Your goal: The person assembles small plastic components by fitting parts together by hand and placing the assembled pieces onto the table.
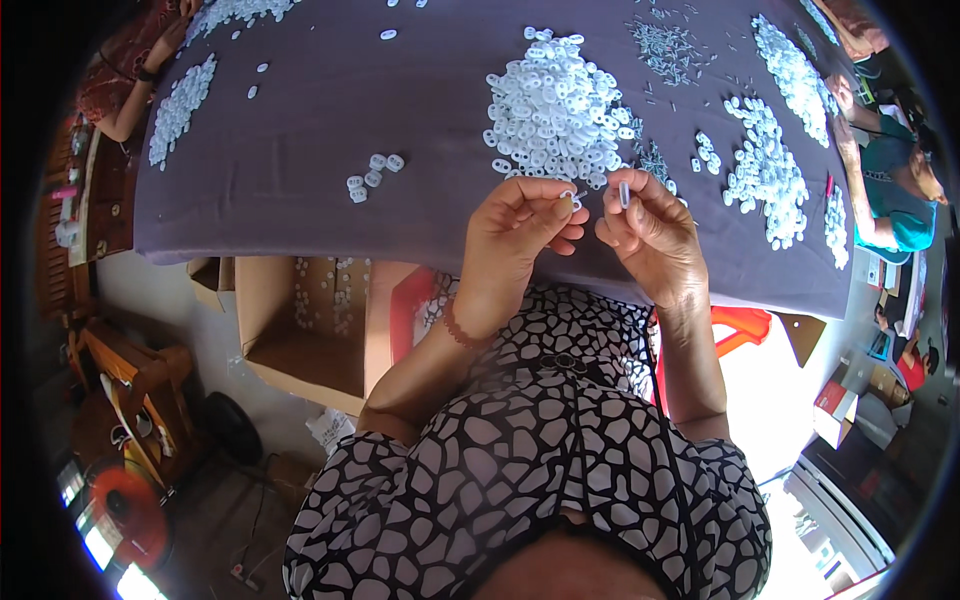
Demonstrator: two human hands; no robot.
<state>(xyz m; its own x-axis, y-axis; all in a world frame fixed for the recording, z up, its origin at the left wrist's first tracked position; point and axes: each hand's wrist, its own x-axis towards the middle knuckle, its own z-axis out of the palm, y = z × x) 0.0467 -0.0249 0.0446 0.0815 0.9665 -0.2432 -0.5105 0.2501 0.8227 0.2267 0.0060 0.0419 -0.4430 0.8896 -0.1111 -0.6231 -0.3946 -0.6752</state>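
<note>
A: Left hand point(520, 235) pose?

B: Raised above the near edge of the table point(300, 130), forearm bent up from the lower middle, wrist cocked. The fingers are curled in, thumb and forefinger pinched shut on a small white ring piece point(570, 197). A red bead bracelet point(462, 330) is seen on that wrist.

A: Right hand point(650, 235)?

B: Held just beside the left one, palms turned toward each other, forearm rising nearly straight. A short white tube piece point(624, 193) is gripped upright between thumb and forefinger; the other fingers are loosely folded. The two small parts are near each other, apparently not touching, but that cannot be told for sure.

A: Where is all that over the table?

B: At the near edge, a bit right of the middle. A big heap of white plastic rings point(555, 110) is spread directly behind the hands. A few grouped white pieces point(372, 175) are laid left of the hands, near the same edge.

A: Rest?

B: More white heaps point(765, 170) are spread toward the right edge, thin small parts point(665, 45) toward the far edge. An open cardboard box point(300, 320) is seen below the near edge. Other people's arms point(870, 190) are seen at the right edge and far left corner.
</note>
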